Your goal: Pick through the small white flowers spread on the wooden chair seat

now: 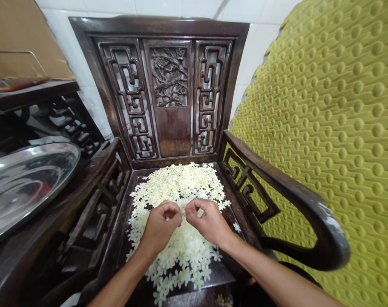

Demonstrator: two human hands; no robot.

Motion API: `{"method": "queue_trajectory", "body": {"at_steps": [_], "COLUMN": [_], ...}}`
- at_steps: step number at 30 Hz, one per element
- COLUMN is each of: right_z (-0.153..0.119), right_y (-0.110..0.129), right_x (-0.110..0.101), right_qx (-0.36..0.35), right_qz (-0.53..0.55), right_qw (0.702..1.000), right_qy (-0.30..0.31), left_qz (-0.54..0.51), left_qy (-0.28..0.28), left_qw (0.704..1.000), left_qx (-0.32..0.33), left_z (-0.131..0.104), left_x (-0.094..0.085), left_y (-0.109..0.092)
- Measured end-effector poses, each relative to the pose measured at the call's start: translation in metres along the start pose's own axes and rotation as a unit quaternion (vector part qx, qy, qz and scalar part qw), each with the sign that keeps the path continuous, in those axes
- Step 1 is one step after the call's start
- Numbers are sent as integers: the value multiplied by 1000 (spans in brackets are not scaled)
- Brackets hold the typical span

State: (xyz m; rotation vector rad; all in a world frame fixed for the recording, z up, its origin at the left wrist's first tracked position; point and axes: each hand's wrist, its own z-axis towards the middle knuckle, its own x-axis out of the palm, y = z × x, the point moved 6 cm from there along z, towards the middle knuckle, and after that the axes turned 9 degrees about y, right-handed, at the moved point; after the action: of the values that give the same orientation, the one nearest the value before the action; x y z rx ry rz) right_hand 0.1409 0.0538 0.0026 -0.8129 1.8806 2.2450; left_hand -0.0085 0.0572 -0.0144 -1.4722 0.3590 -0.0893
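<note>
Left hand (pixel 163 224): thumb and fingertips pressed together. Right hand (pixel 208 217): same, just beside left; cannot tell what is pinched. White flowers (pixel 181 179) under and around both hands, heaped thickest beyond them, spread across dark chair seat (pixel 217 272). Single flower (pixel 237 227) apart, near right armrest (pixel 292 194). Shiny metal tray (pixel 64 158) outside left armrest (pixel 94 175), reflections across its surface.
</note>
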Motion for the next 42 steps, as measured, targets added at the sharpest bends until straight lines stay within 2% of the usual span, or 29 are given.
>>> {"method": "queue_trajectory", "body": {"at_steps": [8, 11, 14, 18, 20, 27, 32, 35, 38, 42], "right_z": [1, 4, 5, 3, 1, -4, 0, 1, -3, -9], "right_y": [-16, -23, -27, -17, -8, 15, 5, -4, 2, 19], "right_x": [6, 1, -10, -15, -15, -7, -3, -8, -11, 3], "right_qx": [52, 65, 71, 30, -6, -60, -64, -43, -60, -122], "right_qz": [115, 116, 57, -134, -172, -55, -67, -110, -152, -161], "right_qw": [992, 991, 995, 990, 985, 996, 995, 993, 986, 979], "right_qy": [-8, -31, -48, -22, -17, 21, 30, -3, -40, 16], "left_qz": [-15, -11, -32, -70, -77, -86, -129, -241, -371, -442], "left_qy": [-9, -16, -34, -61, -53, 7, 2, -34, -58, -40], "left_qw": [1000, 1000, 998, 992, 989, 986, 981, 960, 913, 875], "left_qx": [-10, -18, -36, -91, -116, -142, -144, -141, -159, -195], "left_z": [0, -1, -2, -2, -2, -4, -4, -1, 1, 0], "left_x": [0, -2, -8, -16, -16, -2, -1, -4, -3, 6], "left_y": [-3, -4, -3, 4, 8, 13, 15, 18, 23, 26]}}
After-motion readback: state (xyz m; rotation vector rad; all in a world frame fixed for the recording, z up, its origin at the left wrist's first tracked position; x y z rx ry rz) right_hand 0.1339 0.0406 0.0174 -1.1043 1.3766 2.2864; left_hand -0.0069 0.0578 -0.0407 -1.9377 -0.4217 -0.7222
